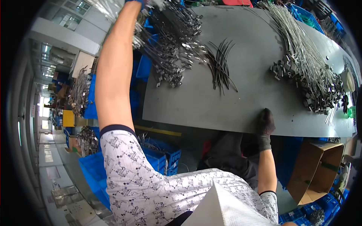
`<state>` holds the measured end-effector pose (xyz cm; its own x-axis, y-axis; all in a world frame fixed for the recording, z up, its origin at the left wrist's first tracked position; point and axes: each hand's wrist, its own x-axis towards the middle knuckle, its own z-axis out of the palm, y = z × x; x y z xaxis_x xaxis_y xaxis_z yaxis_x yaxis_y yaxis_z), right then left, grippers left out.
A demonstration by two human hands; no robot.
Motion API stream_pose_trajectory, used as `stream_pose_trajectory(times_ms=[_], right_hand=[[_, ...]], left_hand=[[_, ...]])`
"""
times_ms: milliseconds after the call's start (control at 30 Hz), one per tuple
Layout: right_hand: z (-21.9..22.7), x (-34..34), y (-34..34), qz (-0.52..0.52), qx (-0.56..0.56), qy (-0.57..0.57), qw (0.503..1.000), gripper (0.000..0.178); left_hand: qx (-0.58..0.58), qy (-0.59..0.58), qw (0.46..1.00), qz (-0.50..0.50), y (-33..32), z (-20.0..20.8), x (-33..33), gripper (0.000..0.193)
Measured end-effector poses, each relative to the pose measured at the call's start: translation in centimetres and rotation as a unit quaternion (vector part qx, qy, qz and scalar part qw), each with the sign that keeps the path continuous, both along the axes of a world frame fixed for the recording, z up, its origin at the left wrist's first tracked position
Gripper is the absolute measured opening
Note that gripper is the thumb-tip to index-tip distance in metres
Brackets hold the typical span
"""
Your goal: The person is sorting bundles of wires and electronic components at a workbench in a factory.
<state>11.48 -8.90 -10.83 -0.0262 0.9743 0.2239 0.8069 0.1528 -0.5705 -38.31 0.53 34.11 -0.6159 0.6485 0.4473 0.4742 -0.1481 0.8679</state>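
Note:
My left arm stretches far up to the top edge, past a large heap of dark cables with metal ends (171, 41). Only the blue cuff of my left hand (136, 1) shows there, so its fingers are hidden. On the near edge of the grey table (181, 105) rests my right hand (266, 121) in a dark glove, its fingers curled in and nothing seen sticking out of them. Between the two hands a small loose bunch of thin black cables (221, 66) lies crossed on the tabletop.
A big pile of silvery cables with dark square ends (313, 81) covers the table's right side. Blue crates (152, 158) stand below and left of the table. An open cardboard box (315, 171) sits under the right side. More cable bundles (80, 90) lie far left.

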Motion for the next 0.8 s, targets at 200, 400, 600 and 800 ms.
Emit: stream_pose_trajectory(times_ms=[200, 400, 600, 800], right_hand=[[0.0, -1.8, 0.0, 0.028, 0.036, 0.005, 0.999, 0.022], [0.1, -1.5, 0.5, 0.022, 0.044, 0.008, 0.999, 0.021], [-0.1, -0.9, 0.0, 0.008, 0.017, 0.001, 1.000, 0.023], [-0.3, -0.3, 0.2, 0.003, 0.035, 0.015, 0.999, 0.024]], left_hand=[[-0.216, 0.267, 0.893, 0.292, 2.7, -9.5, -16.3, 0.065], [-0.106, 0.326, 0.862, 0.373, 1.6, -19.4, -12.2, 0.053], [-0.463, 0.181, 0.867, -0.023, -6.0, -36.8, 8.8, 0.042], [-0.543, 0.138, 0.827, 0.033, -4.3, -42.2, 20.6, 0.061]])
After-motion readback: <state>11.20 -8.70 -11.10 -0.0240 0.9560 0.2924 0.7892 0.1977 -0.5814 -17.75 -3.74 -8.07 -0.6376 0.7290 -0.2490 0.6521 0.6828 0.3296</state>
